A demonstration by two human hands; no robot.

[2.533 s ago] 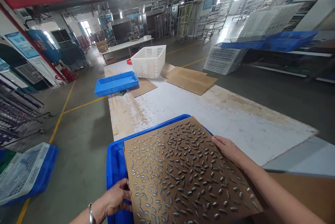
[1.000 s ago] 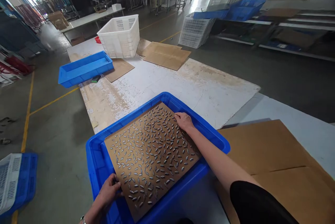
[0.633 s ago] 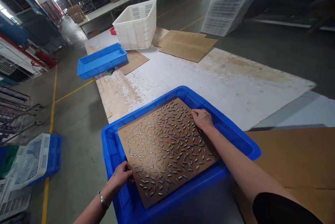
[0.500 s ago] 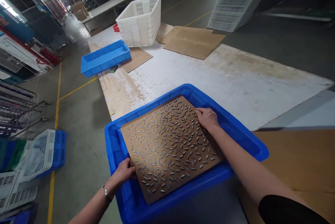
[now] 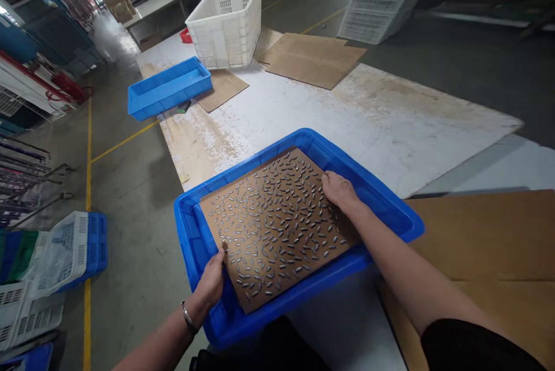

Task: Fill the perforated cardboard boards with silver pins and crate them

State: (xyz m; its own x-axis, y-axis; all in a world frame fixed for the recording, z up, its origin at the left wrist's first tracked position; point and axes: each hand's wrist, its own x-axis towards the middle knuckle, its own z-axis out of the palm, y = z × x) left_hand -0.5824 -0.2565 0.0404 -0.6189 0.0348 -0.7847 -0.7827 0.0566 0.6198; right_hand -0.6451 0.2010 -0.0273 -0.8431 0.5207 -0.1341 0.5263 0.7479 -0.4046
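Observation:
A brown cardboard sheet (image 5: 255, 203), dotted with many small shiny metal pieces (image 5: 277, 218) shaped like grains, lies inside a deep blue plastic tray (image 5: 385, 195). My left hand (image 5: 211, 278), with a bangle at its wrist, pinches the sheet's left edge, thumb on top. At the opposite side my right hand (image 5: 340, 189) grips the right edge of the same sheet. The undersides of both hands' fingers are hidden beneath the cardboard. The tray rests at the near end of a worn white table (image 5: 303, 108).
Farther along the table stand a shallow blue bin (image 5: 169, 89) and a white crate (image 5: 225, 30). Flat cardboard pieces (image 5: 314, 59) lie beside the crate. More cardboard (image 5: 477, 238) sits to my right. Stacked baskets (image 5: 73, 249) stand on the floor at left.
My left hand has moved up along the sheet's left edge, its thumb now on top. My right hand keeps its hold. The view has shifted slightly.

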